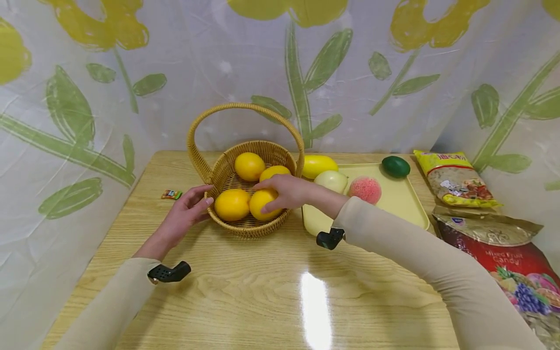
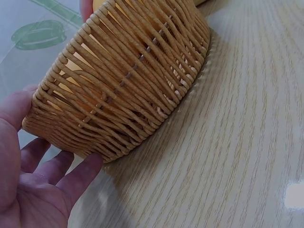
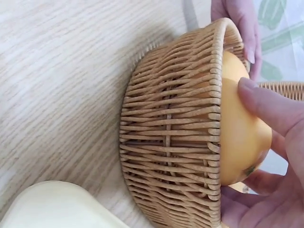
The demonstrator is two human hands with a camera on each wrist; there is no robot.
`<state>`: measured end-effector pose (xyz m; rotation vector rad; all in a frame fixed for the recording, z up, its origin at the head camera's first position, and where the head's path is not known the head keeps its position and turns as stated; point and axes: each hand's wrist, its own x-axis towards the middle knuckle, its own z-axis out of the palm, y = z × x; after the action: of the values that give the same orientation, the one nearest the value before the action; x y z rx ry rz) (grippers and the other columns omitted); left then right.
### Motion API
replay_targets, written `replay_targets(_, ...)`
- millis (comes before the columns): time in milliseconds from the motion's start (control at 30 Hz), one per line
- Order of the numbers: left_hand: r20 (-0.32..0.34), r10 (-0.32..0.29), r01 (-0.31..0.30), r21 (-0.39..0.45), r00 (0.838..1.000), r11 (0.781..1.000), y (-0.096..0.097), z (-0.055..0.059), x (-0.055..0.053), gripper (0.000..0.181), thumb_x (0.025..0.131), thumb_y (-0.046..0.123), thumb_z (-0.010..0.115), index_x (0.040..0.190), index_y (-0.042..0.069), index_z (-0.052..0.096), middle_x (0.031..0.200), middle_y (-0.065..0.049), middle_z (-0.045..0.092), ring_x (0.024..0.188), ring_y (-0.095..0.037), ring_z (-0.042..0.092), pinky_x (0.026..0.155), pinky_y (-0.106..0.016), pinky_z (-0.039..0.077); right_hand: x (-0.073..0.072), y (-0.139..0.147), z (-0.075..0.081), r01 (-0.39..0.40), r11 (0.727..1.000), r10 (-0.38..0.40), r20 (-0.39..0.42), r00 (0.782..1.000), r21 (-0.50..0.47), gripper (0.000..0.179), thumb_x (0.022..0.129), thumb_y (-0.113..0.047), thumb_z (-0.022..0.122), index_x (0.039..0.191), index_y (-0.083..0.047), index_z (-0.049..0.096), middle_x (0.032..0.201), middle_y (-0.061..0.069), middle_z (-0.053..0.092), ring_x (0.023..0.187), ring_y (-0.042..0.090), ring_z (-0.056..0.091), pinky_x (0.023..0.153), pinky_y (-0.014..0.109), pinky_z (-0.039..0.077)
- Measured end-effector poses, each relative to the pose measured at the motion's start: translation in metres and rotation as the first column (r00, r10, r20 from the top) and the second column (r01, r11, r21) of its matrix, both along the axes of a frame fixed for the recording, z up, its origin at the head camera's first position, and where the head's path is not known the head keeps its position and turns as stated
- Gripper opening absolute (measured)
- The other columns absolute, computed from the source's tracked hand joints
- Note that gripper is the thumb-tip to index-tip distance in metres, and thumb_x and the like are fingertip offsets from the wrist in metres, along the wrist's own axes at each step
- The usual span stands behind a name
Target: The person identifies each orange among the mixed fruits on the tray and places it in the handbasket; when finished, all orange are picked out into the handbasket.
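Note:
A wicker basket with a tall arched handle stands on the wooden table and holds several yellow-orange oranges. My left hand grips its left side, thumb at the rim and fingers against the outer wall, as the left wrist view shows. Inside the basket's front right, my right hand holds one orange, thumb on one side and fingers round the other; a small green spot marks its end. Beside it lies another orange, with a third orange farther back.
Right of the basket, a pale yellow tray carries a yellow fruit, a pale green pear, a pink peach and a dark green fruit. Two food bags lie far right. A small candy lies left.

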<state>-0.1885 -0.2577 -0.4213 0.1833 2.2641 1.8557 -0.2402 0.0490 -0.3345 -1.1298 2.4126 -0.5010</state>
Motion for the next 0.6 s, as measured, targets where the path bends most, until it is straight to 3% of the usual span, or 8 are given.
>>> replay_targets(200, 0.000, 0.005, -0.005, 0.011, 1.000, 1.000, 0.0010, 0.0009, -0.0002, 0.059, 0.102, 0.033, 0.053, 0.149, 0.003, 0.034, 0.159, -0.013, 0.025, 0.145, -0.030, 0.022, 0.089, -0.022, 0.053, -0.0057, 0.0004, -0.0010, 0.016, 1.000, -0.016, 0.006, 1.000, -0.001, 0.067, 0.092, -0.033, 0.070, 0.149, -0.010, 0.043, 0.142, 0.011, 0.051, 0.133, 0.029, 0.039, 0.112, 0.038, 0.031)
replay_targets(400, 0.000, 0.005, -0.005, -0.005, 1.000, 1.000, -0.0002, -0.0008, -0.0007, 0.059, 0.102, 0.035, 0.053, 0.149, 0.005, 0.034, 0.157, -0.013, 0.028, 0.139, -0.028, 0.033, 0.090, -0.024, 0.053, -0.0049, 0.0026, -0.0036, -0.053, 0.998, 0.053, -0.012, 0.999, -0.018, 0.062, 0.091, -0.028, 0.071, 0.146, -0.011, 0.048, 0.139, 0.012, 0.053, 0.126, 0.028, 0.045, 0.109, 0.038, 0.035)
replay_targets(600, 0.001, 0.005, -0.005, -0.006, 1.000, 1.000, 0.0003, -0.0015, -0.0008, 0.059, 0.102, 0.034, 0.053, 0.149, 0.005, 0.034, 0.157, -0.014, 0.028, 0.135, -0.024, 0.037, 0.091, -0.026, 0.053, -0.0024, 0.0016, -0.0074, -0.118, 0.992, 0.119, -0.036, 0.992, 0.033, 0.062, 0.090, -0.031, 0.072, 0.145, -0.013, 0.049, 0.134, 0.012, 0.056, 0.118, 0.026, 0.047, 0.101, 0.037, 0.040)
